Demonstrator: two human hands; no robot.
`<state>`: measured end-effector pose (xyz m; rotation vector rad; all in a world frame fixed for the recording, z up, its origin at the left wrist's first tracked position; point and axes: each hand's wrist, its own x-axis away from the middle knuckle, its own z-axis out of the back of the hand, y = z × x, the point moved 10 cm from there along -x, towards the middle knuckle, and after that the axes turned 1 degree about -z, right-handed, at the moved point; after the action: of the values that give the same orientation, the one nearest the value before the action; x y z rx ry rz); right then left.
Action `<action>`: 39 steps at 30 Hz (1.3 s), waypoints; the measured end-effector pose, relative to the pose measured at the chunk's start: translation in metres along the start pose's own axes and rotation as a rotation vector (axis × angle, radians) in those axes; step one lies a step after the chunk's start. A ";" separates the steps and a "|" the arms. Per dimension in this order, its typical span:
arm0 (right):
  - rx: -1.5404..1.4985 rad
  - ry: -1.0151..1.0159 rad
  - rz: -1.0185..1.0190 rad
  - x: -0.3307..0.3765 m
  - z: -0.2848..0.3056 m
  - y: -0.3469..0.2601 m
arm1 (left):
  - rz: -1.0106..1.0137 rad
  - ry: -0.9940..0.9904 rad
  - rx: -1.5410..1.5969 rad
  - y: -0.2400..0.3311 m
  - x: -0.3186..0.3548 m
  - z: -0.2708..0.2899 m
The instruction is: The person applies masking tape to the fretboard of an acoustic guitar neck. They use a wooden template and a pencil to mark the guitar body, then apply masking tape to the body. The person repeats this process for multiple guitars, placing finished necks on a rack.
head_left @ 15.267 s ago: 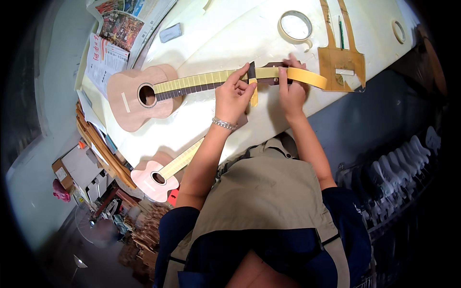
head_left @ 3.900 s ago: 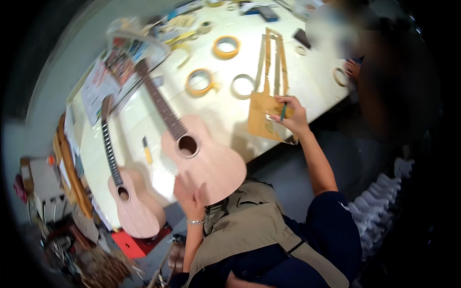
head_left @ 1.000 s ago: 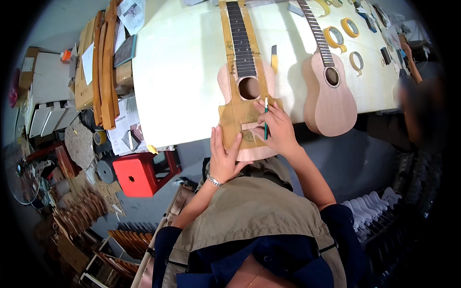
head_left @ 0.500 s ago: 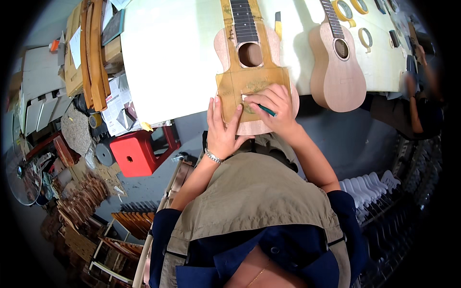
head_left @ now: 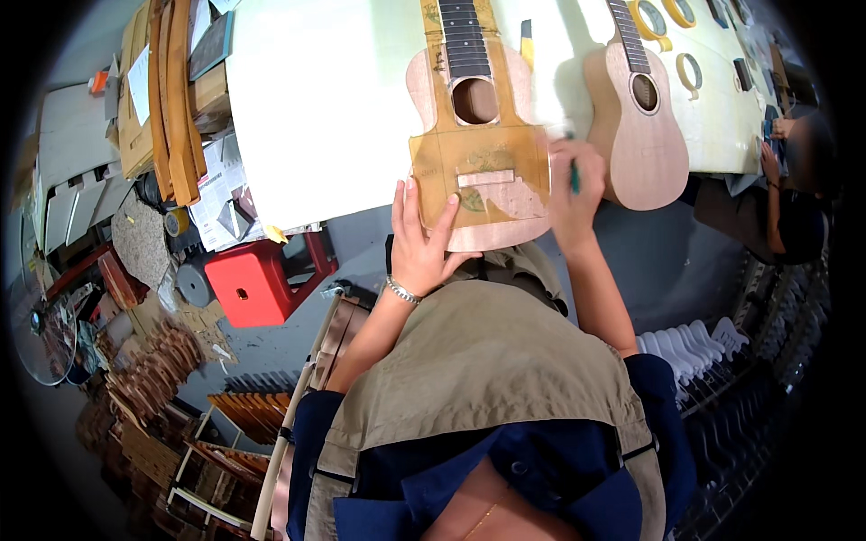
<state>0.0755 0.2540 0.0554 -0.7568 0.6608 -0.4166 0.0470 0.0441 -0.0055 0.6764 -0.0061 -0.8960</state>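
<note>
Gray floor (head_left: 361, 215) runs beneath a pale worktable (head_left: 316, 108), with a red plastic stool (head_left: 248, 287) by the table's near left corner and a row of white shaped pieces (head_left: 690, 347) on a rack at the lower right. Masking-tape rolls (head_left: 689, 72) lie toward the table's far right, where another person's hand (head_left: 769, 160) shows at the edge. An unfinished ukulele (head_left: 651, 135) lies on the right side of the table; another bare-wood ukulele (head_left: 474, 240) lies directly in front of the person, its lower end past the table edge, with a yellow-handled knife (head_left: 526, 54) beside its body. An amber template (head_left: 433, 144) covers much of its top, framing the fretboard and soundhole. Fingers spread, the left hand (head_left: 418, 225) presses flat on the template's lower left part. Blurred, the right hand (head_left: 577, 185) grips a green pencil (head_left: 575, 176) just beside the template's right edge; whether it touches is unclear.
</note>
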 end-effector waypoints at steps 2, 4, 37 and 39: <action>0.110 -0.047 -0.089 -0.002 -0.009 0.029 | 0.009 -0.025 0.009 0.000 -0.001 -0.001; 0.034 -0.246 -0.308 0.005 -0.027 0.051 | 0.017 -0.027 0.027 -0.001 -0.002 -0.002; 0.752 -0.130 -0.019 -0.189 0.260 0.400 | 0.298 0.195 -0.075 0.185 -0.153 -0.060; 0.650 -0.178 0.151 -0.193 0.216 0.355 | 0.272 0.192 -0.060 0.188 -0.151 -0.071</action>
<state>0.1229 0.7041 -0.0141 -0.1218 0.3744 -0.3886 0.1050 0.2728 0.0815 0.6844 0.0978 -0.5658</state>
